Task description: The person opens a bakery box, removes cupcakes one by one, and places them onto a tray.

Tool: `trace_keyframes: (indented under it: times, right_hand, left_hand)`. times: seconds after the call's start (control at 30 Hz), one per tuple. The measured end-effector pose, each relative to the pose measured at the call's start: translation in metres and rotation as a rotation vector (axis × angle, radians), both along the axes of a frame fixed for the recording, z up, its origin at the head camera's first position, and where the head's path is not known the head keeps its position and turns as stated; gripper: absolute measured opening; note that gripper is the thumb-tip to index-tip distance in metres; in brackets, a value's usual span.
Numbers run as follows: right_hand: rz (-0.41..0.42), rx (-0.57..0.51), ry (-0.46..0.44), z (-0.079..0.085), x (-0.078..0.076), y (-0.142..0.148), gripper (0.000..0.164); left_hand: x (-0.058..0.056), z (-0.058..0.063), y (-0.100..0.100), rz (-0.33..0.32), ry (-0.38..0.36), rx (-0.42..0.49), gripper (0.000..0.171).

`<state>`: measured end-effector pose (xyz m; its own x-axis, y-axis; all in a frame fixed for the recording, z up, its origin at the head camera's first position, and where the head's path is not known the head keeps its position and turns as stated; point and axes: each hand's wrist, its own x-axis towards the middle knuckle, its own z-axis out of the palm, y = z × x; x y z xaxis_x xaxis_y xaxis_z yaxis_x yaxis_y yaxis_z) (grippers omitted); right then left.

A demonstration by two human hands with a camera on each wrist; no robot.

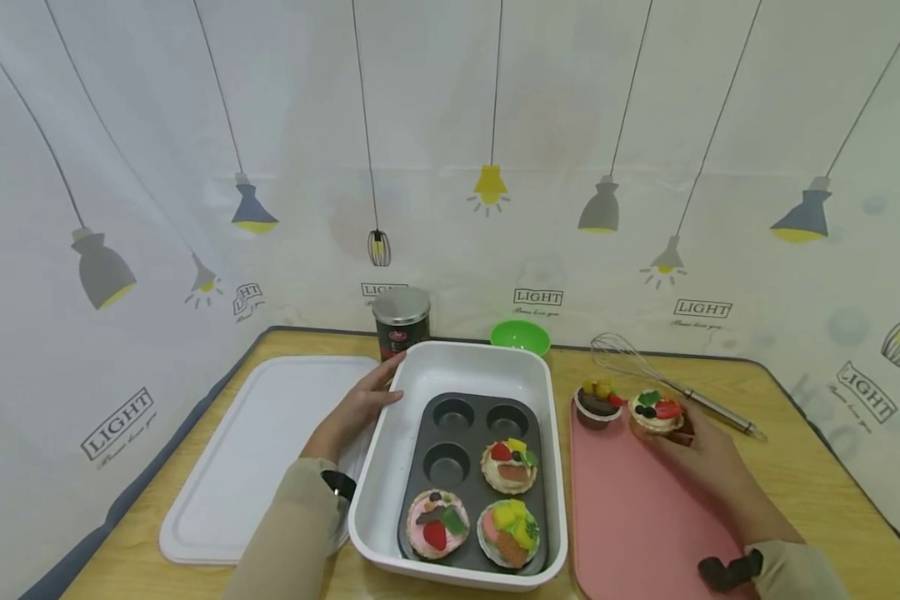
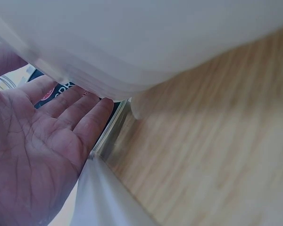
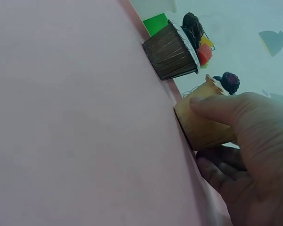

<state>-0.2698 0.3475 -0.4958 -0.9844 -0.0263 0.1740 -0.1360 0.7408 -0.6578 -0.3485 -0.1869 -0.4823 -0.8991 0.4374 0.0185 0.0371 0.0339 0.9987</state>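
Note:
My left hand (image 1: 352, 412) grips the left rim of a deep white baking dish (image 1: 450, 367), thumb over the edge and fingers along the outer wall. Inside the dish lies a dark muffin tin (image 1: 478, 425); three fruit-topped cupcakes fill its right middle and front cups, one of them a pink-creamed cupcake (image 1: 437, 525). On the right, my right hand (image 1: 708, 467) pinches a cupcake in a tan case (image 3: 203, 122) between thumb and fingers, its base at the far edge of the pink board (image 1: 637, 517). Left of it stands a cupcake in a brown case (image 1: 598, 408).
A white board (image 1: 262, 450) lies on the table to the left. Behind the dish stand a dark can with a silver lid (image 1: 402, 321) and a green bowl (image 1: 521, 335). A whisk (image 1: 708, 404) lies beyond the pink board, near the back wall.

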Motion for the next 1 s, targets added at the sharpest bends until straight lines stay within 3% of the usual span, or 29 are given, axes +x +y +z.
trace_keyframes:
  times: [0.13,0.27,0.5,0.57,0.67,0.83,1.0]
  right_hand:
    - [-0.018,0.007,-0.014,0.001,-0.001,-0.001,0.095]
    - [0.017,-0.004,0.015,0.004,-0.002,-0.001,0.092]
    - [0.221,0.078,0.234,0.029,0.005,-0.007,0.081]
    - [0.260,0.096,0.286,0.041,0.012,-0.022,0.075]
    - [0.391,0.059,0.347,0.057,0.019,-0.058,0.066]
    - [0.634,0.062,0.272,0.068,0.025,-0.124,0.057]
    - [0.723,0.149,0.154,0.059,0.022,-0.168,0.061]
  left_hand:
    - [-0.001,0.001,-0.001,0.005,-0.003,-0.005,0.071]
    - [-0.002,0.000,-0.002,0.006,0.005,0.004,0.072]
    - [-0.002,-0.009,0.001,0.003,-0.011,0.006,0.074]
    - [-0.001,-0.010,0.002,0.003,-0.014,-0.005,0.073]
    - [-0.001,-0.010,0.003,0.015,-0.012,-0.003,0.074]
    - [-0.003,-0.008,0.002,0.010,-0.012,0.001,0.075]
    - [-0.004,-0.006,0.001,0.011,-0.005,0.010,0.074]
